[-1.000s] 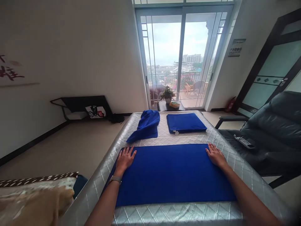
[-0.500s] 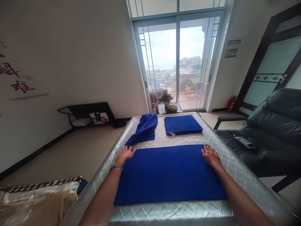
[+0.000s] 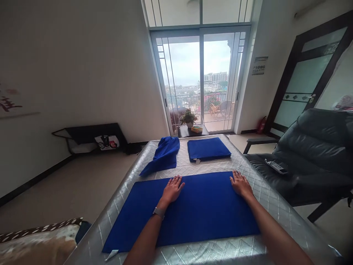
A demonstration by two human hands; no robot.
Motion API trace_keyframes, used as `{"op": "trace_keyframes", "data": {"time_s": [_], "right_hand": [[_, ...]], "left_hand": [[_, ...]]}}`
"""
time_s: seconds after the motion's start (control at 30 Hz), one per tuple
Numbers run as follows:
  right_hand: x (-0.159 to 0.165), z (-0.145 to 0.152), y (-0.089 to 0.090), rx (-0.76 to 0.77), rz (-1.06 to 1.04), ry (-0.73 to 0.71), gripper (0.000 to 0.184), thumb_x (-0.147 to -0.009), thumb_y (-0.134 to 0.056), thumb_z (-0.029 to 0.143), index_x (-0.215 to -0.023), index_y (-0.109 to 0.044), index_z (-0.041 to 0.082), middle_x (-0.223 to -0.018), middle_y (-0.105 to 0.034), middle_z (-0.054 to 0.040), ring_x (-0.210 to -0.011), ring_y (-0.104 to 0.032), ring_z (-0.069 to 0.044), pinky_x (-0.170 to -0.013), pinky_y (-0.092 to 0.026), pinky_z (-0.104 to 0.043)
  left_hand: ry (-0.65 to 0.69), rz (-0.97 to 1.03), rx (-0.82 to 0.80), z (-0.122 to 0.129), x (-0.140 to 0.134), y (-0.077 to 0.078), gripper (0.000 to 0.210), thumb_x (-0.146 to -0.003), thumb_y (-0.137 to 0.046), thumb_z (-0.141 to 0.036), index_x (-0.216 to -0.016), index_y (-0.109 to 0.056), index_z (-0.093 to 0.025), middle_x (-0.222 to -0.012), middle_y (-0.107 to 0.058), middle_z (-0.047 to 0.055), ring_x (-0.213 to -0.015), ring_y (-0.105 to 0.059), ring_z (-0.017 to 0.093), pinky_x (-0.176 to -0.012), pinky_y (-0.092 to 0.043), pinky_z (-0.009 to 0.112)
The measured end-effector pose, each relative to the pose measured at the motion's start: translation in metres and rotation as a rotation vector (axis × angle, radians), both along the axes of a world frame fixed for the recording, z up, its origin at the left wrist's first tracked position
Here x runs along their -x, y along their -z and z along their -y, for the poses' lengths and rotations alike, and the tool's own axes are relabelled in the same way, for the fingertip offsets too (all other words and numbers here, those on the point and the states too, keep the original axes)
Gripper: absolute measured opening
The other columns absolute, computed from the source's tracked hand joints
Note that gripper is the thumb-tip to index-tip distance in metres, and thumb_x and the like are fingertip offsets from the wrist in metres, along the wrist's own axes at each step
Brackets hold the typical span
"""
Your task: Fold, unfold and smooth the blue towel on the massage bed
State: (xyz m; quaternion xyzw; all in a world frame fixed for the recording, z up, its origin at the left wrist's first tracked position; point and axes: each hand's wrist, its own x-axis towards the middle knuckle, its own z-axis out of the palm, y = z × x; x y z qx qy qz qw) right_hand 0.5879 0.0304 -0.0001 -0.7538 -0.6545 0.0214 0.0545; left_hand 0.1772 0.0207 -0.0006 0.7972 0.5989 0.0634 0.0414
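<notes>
Nearest cloth (image 3: 209, 209) flat on quilted tabletop (image 3: 206, 254) | left hand (image 3: 172, 188) palm-down by its far edge, right hand (image 3: 241, 183) at the far right corner, both loosely spread, pinching nothing | looks light, soft, floppy; I'd pinch two corners

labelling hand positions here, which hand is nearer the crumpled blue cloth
Left. The left hand rests on the spread blue cloth, just on the near side of the crumpled blue cloth; the right hand is at the spread blue cloth's far right corner, farther off.
</notes>
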Motion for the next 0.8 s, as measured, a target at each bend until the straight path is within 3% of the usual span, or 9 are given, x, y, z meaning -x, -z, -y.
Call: {"op": "trace_keyframes", "data": {"time_s": [0.2,0.33,0.47,0.6,0.7,0.8], "right_hand": [[-0.002,-0.003,0.004,-0.020,-0.020,-0.003,0.067,-0.101,-0.021,0.040,-0.160,-0.029,0.010,-0.167,-0.025,-0.0092,-0.155,-0.017,-0.021,-0.126,-0.013,-0.041],[-0.004,-0.005,0.008,-0.003,0.001,-0.003,0.067,-0.101,-0.020,0.040,-0.160,-0.027,0.009,-0.168,-0.023,-0.0096,-0.155,-0.017,-0.021,-0.126,-0.012,-0.041],[-0.002,-0.003,0.001,0.028,0.025,0.015,0.066,-0.102,-0.019,0.039,-0.161,-0.026,0.009,-0.168,-0.023,-0.0100,-0.155,-0.017,-0.021,-0.126,-0.013,-0.041],[0.010,-0.002,-0.023,0.072,0.098,0.042,0.063,-0.101,-0.023,0.034,-0.158,-0.034,0.008,-0.165,-0.030,-0.0143,-0.152,-0.027,-0.026,-0.124,-0.017,-0.048],[0.038,-0.002,-0.042,0.052,0.146,0.055,0.061,-0.096,-0.028,0.022,-0.151,-0.042,-0.001,-0.157,-0.039,-0.0255,-0.149,-0.032,-0.034,-0.122,-0.013,-0.057],[0.090,-0.001,-0.050,0.019,0.131,-0.073,0.061,-0.095,-0.028,0.018,-0.151,-0.044,0.000,-0.157,-0.040,-0.0242,-0.150,-0.031,-0.031,-0.123,-0.011,-0.051]], "left_hand": [[-0.251,-0.076,0.029,0.007,0.129,0.000,0.065,-0.105,-0.020,-0.053,-0.160,-0.026,-0.019,-0.168,-0.023,0.010,-0.155,-0.021,0.025,-0.125,-0.018,0.050],[-0.394,-0.105,0.029,0.013,0.183,0.002,0.067,-0.104,-0.023,-0.053,-0.160,-0.026,-0.017,-0.165,-0.031,0.014,-0.154,-0.024,0.029,-0.124,-0.019,0.052],[-0.419,-0.092,-0.033,0.015,0.189,0.006,0.069,-0.103,-0.024,-0.058,-0.159,-0.028,-0.017,-0.165,-0.032,0.014,-0.153,-0.025,0.030,-0.124,-0.020,0.053],[-0.418,-0.080,-0.063,0.015,0.183,0.006,0.070,-0.103,-0.024,-0.059,-0.158,-0.032,-0.017,-0.163,-0.035,0.015,-0.152,-0.027,0.030,-0.124,-0.019,0.052],[-0.413,-0.060,-0.080,0.016,0.183,0.006,0.070,-0.103,-0.024,-0.059,-0.158,-0.033,-0.016,-0.164,-0.034,0.015,-0.152,-0.028,0.030,-0.125,-0.018,0.051],[-0.413,-0.040,-0.092,0.015,0.184,0.007,0.071,-0.102,-0.025,-0.060,-0.158,-0.033,-0.017,-0.163,-0.036,0.015,-0.152,-0.027,0.031,-0.125,-0.018,0.052]]}}
